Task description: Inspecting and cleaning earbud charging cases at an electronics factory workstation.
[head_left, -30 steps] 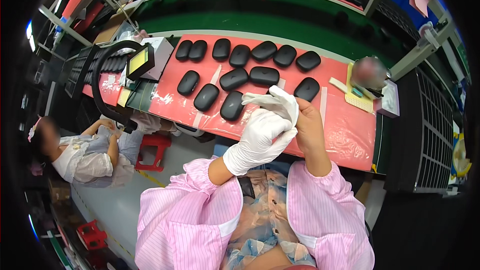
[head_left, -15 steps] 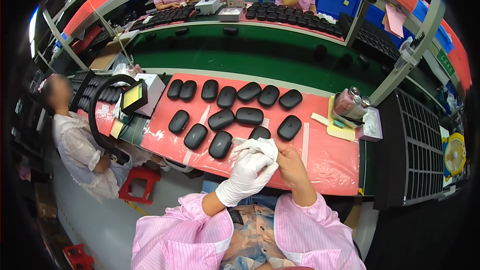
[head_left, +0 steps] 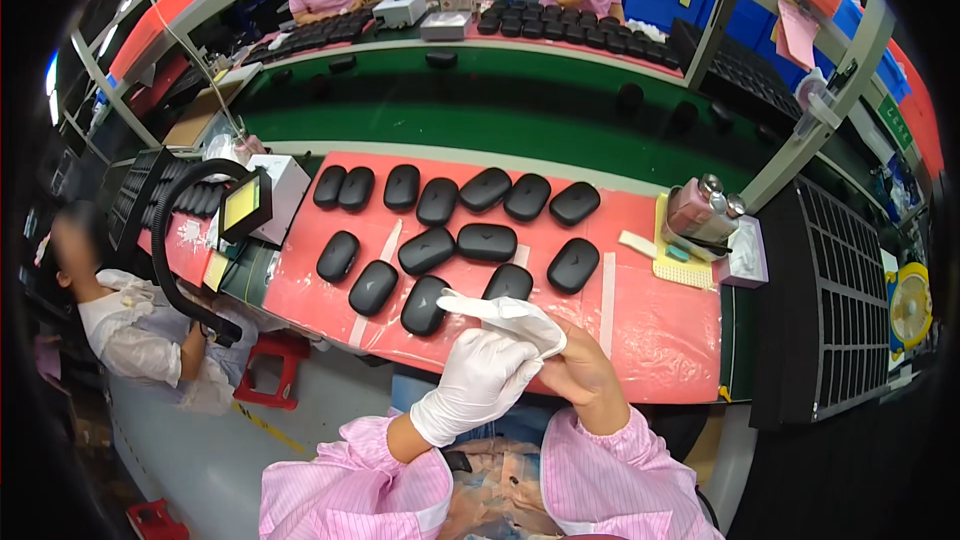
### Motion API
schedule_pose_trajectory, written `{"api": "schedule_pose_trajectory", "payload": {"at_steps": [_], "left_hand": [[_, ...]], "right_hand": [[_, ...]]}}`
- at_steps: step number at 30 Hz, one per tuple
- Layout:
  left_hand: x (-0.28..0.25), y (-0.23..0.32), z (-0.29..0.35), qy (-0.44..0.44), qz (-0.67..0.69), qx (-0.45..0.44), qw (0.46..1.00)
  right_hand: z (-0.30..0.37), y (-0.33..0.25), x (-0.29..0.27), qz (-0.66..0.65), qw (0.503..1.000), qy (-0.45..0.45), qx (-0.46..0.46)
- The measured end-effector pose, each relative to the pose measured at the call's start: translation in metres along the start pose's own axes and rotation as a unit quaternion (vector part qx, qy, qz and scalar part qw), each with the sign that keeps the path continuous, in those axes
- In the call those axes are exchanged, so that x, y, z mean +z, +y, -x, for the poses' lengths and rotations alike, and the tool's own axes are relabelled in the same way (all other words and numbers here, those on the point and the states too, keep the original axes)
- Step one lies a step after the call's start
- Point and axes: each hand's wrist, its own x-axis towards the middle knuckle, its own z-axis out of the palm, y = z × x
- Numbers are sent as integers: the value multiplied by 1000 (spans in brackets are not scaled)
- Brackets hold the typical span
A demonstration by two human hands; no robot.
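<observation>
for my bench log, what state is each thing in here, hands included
Left hand: gloved in white, gripping a loose glove
Loose glove: limp, against the right fingers
Right hand: bare at the back, fingertips hidden
Black cases: lids shut, spread out
Pink mat: flat
Tissue box: open, tissue sticking out
Red stool: upright
Yellow fan: running or not, cannot tell

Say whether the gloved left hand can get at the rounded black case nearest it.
Probably not freely: the left hand appears busy gripping a loose white glove, though the rounded black case lies close.
</observation>
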Motion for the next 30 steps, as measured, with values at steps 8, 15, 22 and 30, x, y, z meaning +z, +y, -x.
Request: {"api": "schedule_pose_trajectory", "payload": {"at_steps": [8, 15, 22, 30], "left_hand": [[4, 4, 3, -57, 164, 101, 980], [-6, 3, 0, -23, 77, 79, 994], [-28, -12, -21, 265, 302, -204, 893], [-27, -48, -16, 85, 577, -270, 766]], "right_hand": [[-14, 2, 30, 216, 969, -105, -64], [-44, 18, 12, 233, 869, -337, -277], [-33, -47, 72, -108, 984, -135, -44], [-23, -34, 68, -170, 966, -165, -104]]}}
